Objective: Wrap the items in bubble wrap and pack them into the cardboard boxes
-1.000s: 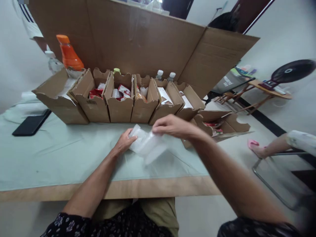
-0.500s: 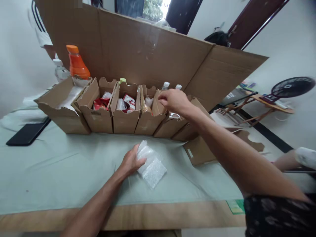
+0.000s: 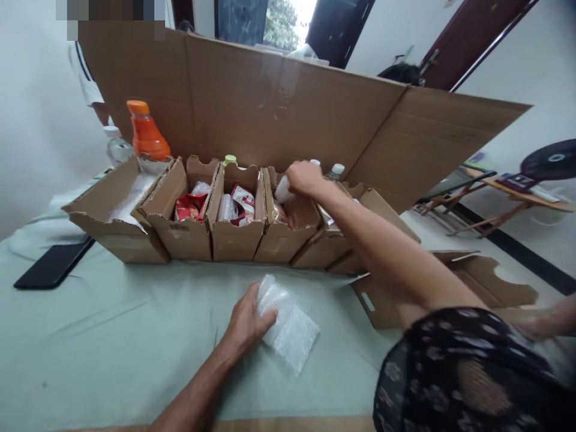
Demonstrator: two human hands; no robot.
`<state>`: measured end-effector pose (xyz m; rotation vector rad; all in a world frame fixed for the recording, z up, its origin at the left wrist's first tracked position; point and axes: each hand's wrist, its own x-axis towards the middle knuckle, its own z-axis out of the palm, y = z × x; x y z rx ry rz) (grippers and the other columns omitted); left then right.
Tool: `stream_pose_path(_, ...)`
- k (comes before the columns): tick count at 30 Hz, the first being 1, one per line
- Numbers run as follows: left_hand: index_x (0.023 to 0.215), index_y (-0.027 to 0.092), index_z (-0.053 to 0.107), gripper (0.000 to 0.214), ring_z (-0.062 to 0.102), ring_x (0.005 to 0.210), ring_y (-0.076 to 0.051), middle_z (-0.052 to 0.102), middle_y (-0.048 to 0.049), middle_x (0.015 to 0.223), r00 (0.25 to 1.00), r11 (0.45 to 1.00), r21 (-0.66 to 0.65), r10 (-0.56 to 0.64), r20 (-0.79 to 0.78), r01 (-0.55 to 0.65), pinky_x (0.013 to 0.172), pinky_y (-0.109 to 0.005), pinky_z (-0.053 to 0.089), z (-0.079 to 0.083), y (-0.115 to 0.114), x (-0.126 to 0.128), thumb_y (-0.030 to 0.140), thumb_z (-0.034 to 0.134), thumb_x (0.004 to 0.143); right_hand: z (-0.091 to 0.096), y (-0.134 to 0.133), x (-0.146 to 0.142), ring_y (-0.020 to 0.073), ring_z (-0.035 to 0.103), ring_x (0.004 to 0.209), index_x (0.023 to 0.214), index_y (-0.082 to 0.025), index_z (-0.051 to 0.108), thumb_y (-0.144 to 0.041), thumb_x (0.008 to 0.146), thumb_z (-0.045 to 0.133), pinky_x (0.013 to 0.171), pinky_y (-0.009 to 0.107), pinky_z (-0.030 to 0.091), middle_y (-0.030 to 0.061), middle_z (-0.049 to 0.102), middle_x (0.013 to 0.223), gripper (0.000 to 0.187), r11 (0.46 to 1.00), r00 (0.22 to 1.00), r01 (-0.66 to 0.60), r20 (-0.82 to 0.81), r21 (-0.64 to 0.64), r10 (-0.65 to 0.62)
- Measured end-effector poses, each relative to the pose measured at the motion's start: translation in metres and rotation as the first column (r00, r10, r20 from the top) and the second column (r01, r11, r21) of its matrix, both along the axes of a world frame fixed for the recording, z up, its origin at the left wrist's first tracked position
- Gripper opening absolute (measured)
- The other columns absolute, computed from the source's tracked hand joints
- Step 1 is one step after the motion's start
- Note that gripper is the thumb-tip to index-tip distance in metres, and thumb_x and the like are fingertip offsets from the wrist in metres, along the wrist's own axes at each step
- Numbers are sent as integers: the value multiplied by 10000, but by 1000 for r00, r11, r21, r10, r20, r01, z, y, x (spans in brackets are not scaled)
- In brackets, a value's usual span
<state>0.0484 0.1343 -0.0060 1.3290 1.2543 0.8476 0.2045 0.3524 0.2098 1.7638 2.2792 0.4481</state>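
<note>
Over green cloth (image 3: pixel 135 342), left hand (image 3: pixel 249 321) gripped one bubble-wrap piece (image 3: pixel 290 330); at six cartons (image 3: pixel 236 242), right hand (image 3: pixel 305 178) pinched one blurred white item (image 3: pixel 283 191).

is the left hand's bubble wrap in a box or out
Out: the left hand holds the wrap over the cloth, in front of the boxes.

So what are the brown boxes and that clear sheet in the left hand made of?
The clear sheet looks like thin plastic, probably bubble wrap: shiny, see-through and bumpy. The brown boxes look like plain cardboard: dull, with rough cut edges.
</note>
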Motion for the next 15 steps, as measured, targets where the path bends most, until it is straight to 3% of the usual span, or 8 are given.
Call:
stream_pose_path(2,1210,182,629,561,686,940,-272,742,-63,1013,994,993,-62,101,49,-98,863,-349,507,4,4,-3,266,762,671,20,-45,13,411,610,1206,1218,-25,666,-254,960,483,942,504,444,296,606,1358,391,989,999,35,-39,144,-30)
stream_pose_path(4,1179,167,622,542,681,938,-266,737,-66,999,979,980,-111,177,96,-167,865,-349,506,6,8,-6,280,775,672,24,-105,22,367,600,1190,1149,-122,693,-272,966,471,943,503,435,202,593,1417,325,937,986,-52,-132,346,103)
stream_pose_path(5,1177,160,614,544,677,944,-263,733,-72,1009,972,974,-124,202,117,-187,864,-347,506,5,9,-7,300,781,678,18,-137,24,351,602,1172,1109,-155,701,-277,964,485,937,498,433,176,585,1438,288,918,973,-96,-160,384,168)
stream_pose_path(7,1198,151,588,579,676,952,-252,725,-87,1051,956,967,-143,234,175,-210,846,-334,511,4,10,-8,373,784,701,-12,-194,20,308,634,1055,1014,-196,715,-258,976,478,890,474,436,158,583,1458,249,908,936,-225,-180,354,302)
stream_pose_path(9,1223,145,573,617,686,920,-235,722,-99,1075,938,968,-166,229,260,-191,787,-315,523,4,9,-7,514,734,755,-59,-232,9,248,648,904,934,-226,717,-218,1013,414,830,442,434,129,627,1418,314,905,889,-358,-212,229,405)
stream_pose_path(12,1212,130,599,743,694,791,-214,734,-106,992,913,978,-190,158,376,-90,660,-294,520,7,4,-5,746,581,797,-123,-253,-11,240,650,811,882,-227,710,-129,994,412,789,419,421,117,750,1104,332,882,848,-467,-252,63,466)
stream_pose_path(14,1214,127,606,820,692,758,-208,737,-95,943,899,979,-199,122,422,-39,638,-284,515,10,2,-5,779,655,718,-141,-253,-17,244,659,800,862,-211,707,-101,954,469,792,409,415,104,759,959,278,860,817,-510,-306,10,489)
stream_pose_path(15,1228,129,598,847,696,770,-208,740,-89,943,891,978,-205,117,438,-28,654,-281,519,11,1,-5,750,727,666,-140,-251,-16,247,668,817,876,-206,711,-126,938,519,800,403,415,101,763,952,216,846,794,-533,-353,-14,495)
